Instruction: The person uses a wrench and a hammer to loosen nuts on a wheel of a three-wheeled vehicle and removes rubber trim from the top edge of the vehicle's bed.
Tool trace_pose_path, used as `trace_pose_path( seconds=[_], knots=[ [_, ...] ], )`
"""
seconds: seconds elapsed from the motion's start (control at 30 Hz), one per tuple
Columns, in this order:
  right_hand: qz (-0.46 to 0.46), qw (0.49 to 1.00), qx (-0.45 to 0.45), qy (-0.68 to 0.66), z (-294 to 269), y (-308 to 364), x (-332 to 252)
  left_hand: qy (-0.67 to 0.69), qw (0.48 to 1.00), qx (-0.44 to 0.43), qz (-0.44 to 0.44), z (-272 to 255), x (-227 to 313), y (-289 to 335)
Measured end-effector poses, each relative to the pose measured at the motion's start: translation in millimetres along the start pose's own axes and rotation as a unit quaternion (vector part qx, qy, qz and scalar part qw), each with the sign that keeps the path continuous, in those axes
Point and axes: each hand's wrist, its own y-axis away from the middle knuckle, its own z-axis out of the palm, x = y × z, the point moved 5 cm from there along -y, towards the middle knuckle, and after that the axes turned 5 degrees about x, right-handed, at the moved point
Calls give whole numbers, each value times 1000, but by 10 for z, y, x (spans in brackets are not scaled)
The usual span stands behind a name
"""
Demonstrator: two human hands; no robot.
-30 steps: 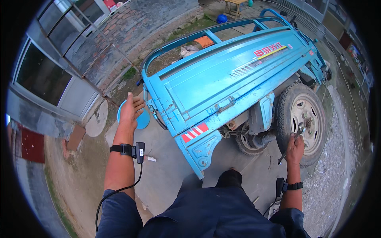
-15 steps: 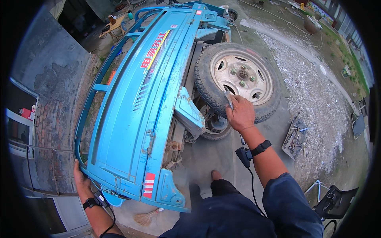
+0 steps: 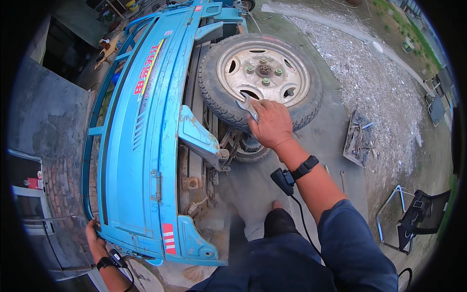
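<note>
A blue cargo vehicle [image 3: 131, 175] lies tipped, its ribbed metal panel facing me and a wheel [image 3: 238, 80] facing upward. The wheel has a worn black tyre and a pale rusty rim, with several greenish nuts around its hub [image 3: 264, 71]. My right hand [image 3: 272, 124] is closed around an open-ended spanner [image 3: 249, 106] and rests at the near edge of the tyre. The spanner's jaw points up toward a slot in the rim. At the lower left, my left hand [image 3: 95, 238] grips the corner of the vehicle's blue rail [image 3: 87, 180]; its fingertips are partly hidden.
A second wheel [image 3: 253, 155] shows beneath the upper one. A tray of tools [image 3: 359, 138] lies at the right beside pale scattered debris [image 3: 389, 117]. Another spanner [image 3: 343, 181] lies on the concrete. A black chair [image 3: 421, 219] stands at the lower right; a brick wall [image 3: 63, 194] is left.
The view has shifted, so the vehicle and wheel appear further left. My right hand remains at the tyre with the spanner, whose jaw now shows more clearly. My left hand still holds the rail.
</note>
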Motion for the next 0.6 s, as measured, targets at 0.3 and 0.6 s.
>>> trace_pose_path(
  seconds=[0.3, 0.6],
  knots=[
    [-26, 998, 18, -56, -33, 69, 218, -9, 1000, 21, -3, -136, -1, -94],
    [-7, 998, 9, -58, -17, 11, 186, -49, 998, 34, 9, -239, -9, -238]
  ],
)
